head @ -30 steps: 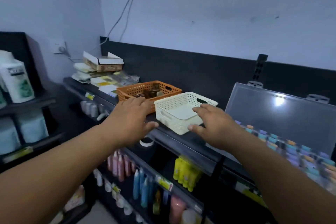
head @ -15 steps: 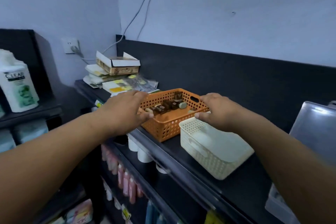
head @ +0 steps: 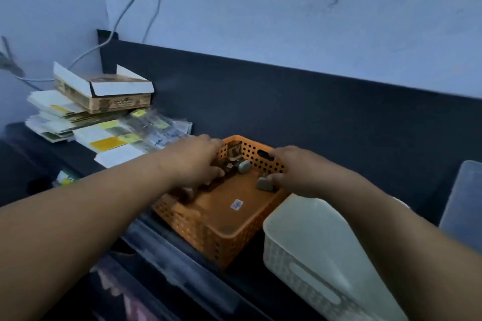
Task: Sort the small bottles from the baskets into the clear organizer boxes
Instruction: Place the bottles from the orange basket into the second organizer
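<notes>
An orange perforated basket [head: 229, 227] stands on the black shelf top, with several small bottles at its far end. My left hand [head: 193, 161] reaches over its left rim, fingers curled down among dark bottles [head: 187, 194]; what they hold is hidden. My right hand [head: 297, 172] is inside by the right wall, thumb and fingers pinching a small grey-capped bottle [head: 264, 185]. Another grey-capped bottle [head: 244, 166] lies between the hands. A corner of the clear organizer box [head: 464, 198] shows at the right edge.
An empty white basket [head: 313, 258] sits right next to the orange one, at lower right. A cardboard box [head: 109, 94] on stacked papers [head: 117, 138] fills the shelf's left end. The shelf's black back panel [head: 287, 101] rises behind. Lower shelves are blurred.
My view swung left and down. Both hands left the white basket and went into the orange basket, and the right hand closed on a grey-capped bottle.
</notes>
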### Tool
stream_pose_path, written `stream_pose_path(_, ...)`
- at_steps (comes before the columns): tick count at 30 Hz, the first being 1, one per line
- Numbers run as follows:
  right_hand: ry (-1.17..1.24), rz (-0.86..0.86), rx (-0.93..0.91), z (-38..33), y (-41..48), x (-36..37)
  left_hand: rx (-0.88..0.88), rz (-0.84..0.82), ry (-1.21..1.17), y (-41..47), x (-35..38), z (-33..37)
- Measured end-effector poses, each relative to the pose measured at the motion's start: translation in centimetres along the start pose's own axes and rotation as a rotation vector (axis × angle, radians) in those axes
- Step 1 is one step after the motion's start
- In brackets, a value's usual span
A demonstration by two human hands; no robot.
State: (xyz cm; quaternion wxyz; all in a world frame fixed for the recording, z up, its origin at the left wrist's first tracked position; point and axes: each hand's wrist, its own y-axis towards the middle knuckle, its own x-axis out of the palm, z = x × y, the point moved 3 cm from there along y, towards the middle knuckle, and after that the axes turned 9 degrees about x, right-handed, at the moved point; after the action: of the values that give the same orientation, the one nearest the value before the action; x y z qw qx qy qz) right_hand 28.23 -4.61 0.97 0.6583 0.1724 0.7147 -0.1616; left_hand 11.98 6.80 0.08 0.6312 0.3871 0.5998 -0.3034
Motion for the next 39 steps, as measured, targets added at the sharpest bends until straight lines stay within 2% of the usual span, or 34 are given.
stream_pose_path(9,-0.092,-0.129,0.219,-3.0,7.0,3.0,0.337,-0.252,-0.011,8.2,3.6,-4.6)
stream_pose_path(16,-0.132,-0.242,0.373,-4.0,9.7,5.8,0.586,-0.320,0.043,9.7,5.0,-4.4)
stream_pose_path(21,-0.115,-0.247,0.391,-4.4,9.9,6.9,0.607,-0.309,-0.025,10.2,6.2,-4.5)
stream_pose_path(30,-0.068,-0.298,0.382,-5.1,9.8,7.6,0.485,-0.212,-0.530,10.8,4.4,-6.3)
stream_pose_path(32,-0.005,-0.249,0.375,-5.3,9.4,7.0,0.448,-0.222,-0.651,10.7,4.0,-6.8)
stream_pose_path(39,0.405,0.147,0.436,-4.9,6.3,2.9,0.415,-0.255,-0.921,10.9,2.7,-6.8)
